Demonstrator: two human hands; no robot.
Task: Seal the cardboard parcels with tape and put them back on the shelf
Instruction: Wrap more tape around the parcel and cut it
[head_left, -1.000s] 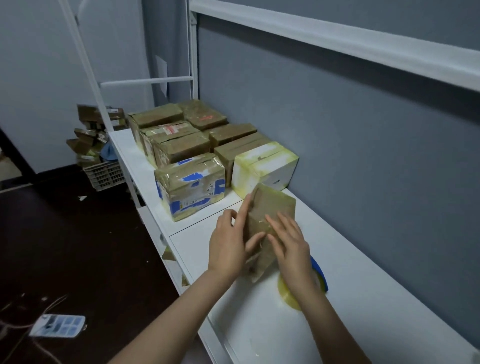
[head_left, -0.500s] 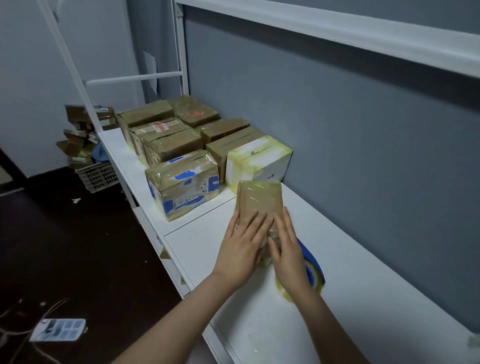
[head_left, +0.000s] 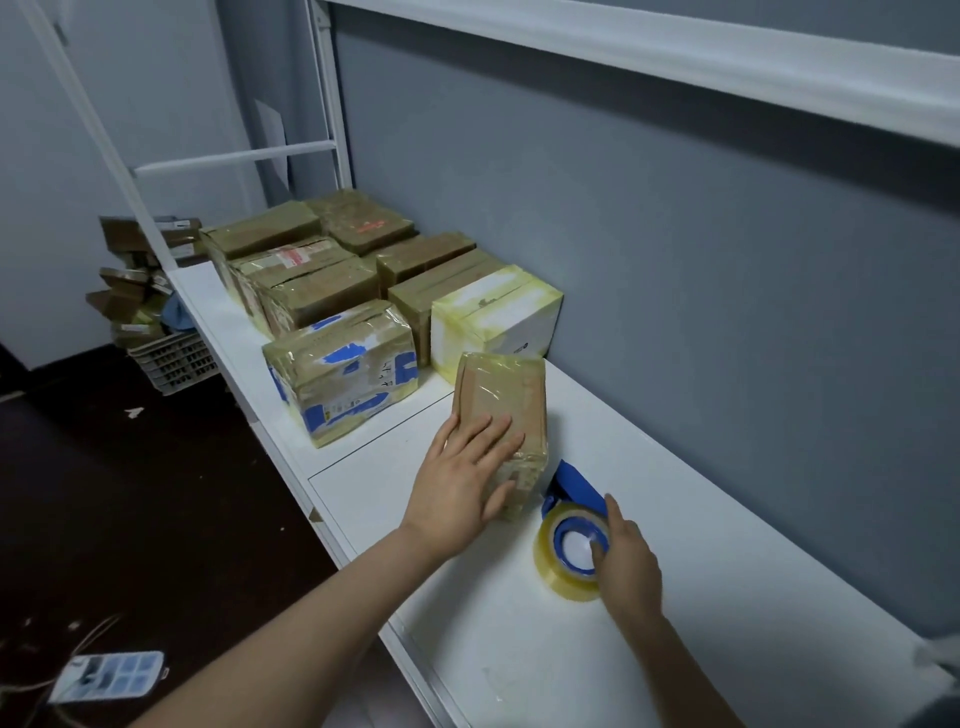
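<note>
The fingers (head_left: 493, 441) of the left hand (head_left: 462, 483) lie straight and slightly spread, pressing flat on the near top of the small brown cardboard parcel (head_left: 501, 400). The right hand (head_left: 631, 569) pinches the roll of clear yellowish tape (head_left: 545, 566), thumb in its core and one finger along the rim (the others are hidden). The roll sits by a blue plastic dispenser (head_left: 574, 483) at the parcel's four o'clock. The parcel lies on the white shelf (head_left: 701, 519), with taped boxes (head_left: 332, 296) ranked from its eleven o'clock. It looks light and stiff-edged, its wrinkled film slick. The long side faces would likely give a surer hold than the glossy top.
</note>
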